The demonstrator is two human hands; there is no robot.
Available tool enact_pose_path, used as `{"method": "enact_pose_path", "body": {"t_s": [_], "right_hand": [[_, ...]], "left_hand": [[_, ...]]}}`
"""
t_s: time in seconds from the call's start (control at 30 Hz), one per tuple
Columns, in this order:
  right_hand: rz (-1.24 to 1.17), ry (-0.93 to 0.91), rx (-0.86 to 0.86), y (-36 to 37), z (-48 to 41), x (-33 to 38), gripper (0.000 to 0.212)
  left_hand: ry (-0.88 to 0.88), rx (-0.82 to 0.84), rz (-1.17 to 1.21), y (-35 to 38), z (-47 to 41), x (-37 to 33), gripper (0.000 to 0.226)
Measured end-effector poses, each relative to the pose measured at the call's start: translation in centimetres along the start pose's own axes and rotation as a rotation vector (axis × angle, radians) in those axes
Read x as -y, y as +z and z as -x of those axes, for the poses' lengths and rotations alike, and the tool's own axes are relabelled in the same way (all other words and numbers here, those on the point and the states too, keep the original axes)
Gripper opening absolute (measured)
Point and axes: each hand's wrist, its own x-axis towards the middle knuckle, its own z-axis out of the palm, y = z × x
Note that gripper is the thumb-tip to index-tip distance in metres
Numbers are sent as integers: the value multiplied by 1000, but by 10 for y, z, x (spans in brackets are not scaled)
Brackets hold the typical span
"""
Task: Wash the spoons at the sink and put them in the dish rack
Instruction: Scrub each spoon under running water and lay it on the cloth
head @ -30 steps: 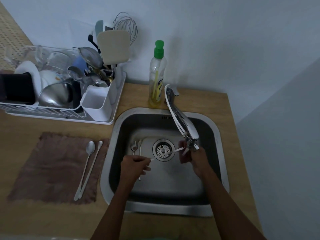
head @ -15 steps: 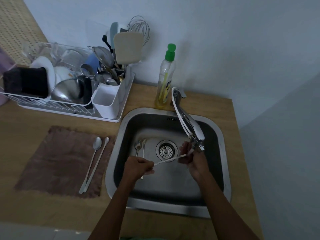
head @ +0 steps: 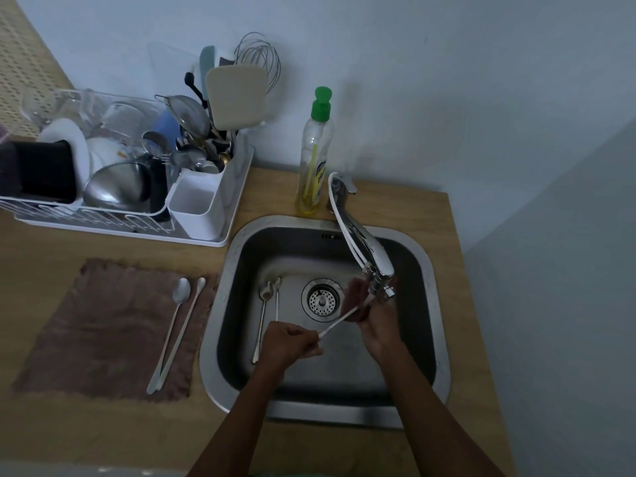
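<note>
Over the steel sink (head: 220, 325), my left hand (head: 287, 344) pinches the handle end of a long white spoon (head: 335, 324). My right hand (head: 373, 316) curls round its bowl end just under the tap spout (head: 377, 270); the bowl itself is hidden by my fingers. Two more spoons (head: 266, 304) lie on the sink floor left of the drain (head: 321, 299). On the brown cloth (head: 103, 332) lie a metal spoon (head: 172, 325) and a white spoon (head: 187, 323) side by side. The white dish rack (head: 213, 241) stands at the back left.
The rack is crowded with bowls, plates and a white cutlery holder (head: 198, 204) full of utensils. A dish soap bottle (head: 315, 156) with a green cap stands behind the sink beside the tap. The wooden counter ends at the right against a wall.
The view has shifted slightly, so everything sits a little lower and more to the right. Both hands stay on the white spoon under the tap, and its handle end has dropped lower.
</note>
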Motion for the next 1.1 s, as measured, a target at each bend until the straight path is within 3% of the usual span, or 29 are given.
{"method": "enact_pose_path", "body": {"t_s": [0.13, 0.33, 0.47, 0.53, 0.63, 0.73, 0.8, 0.9, 1.1], "right_hand": [[-13, -53, -49, -10, -5, 7, 30], [173, 1, 29, -7, 10, -12, 19], [120, -50, -5, -13, 2, -1, 18], [216, -56, -4, -11, 3, -4, 18], [423, -54, 61, -14, 8, -16, 27], [639, -73, 50, -19, 9, -12, 32], [773, -71, 77, -20, 10, -3, 32], [926, -27, 123, -20, 14, 8, 36], [1103, -19, 237, -16, 13, 22, 28]], "left_hand": [[-17, 9, 5, 0, -4, 5, 10], [1, 46, 11, 15, -10, 4, 12], [22, 54, -87, 27, -11, -1, 17], [29, 36, -145, 30, -14, -1, 16], [75, 34, -323, 33, -20, 3, 10], [195, 59, -723, 32, -27, 5, 14], [221, 13, -850, 26, -41, 1, 20], [278, -68, -740, 23, -68, -21, 30], [344, 92, -617, 63, -104, -66, 41]]}}
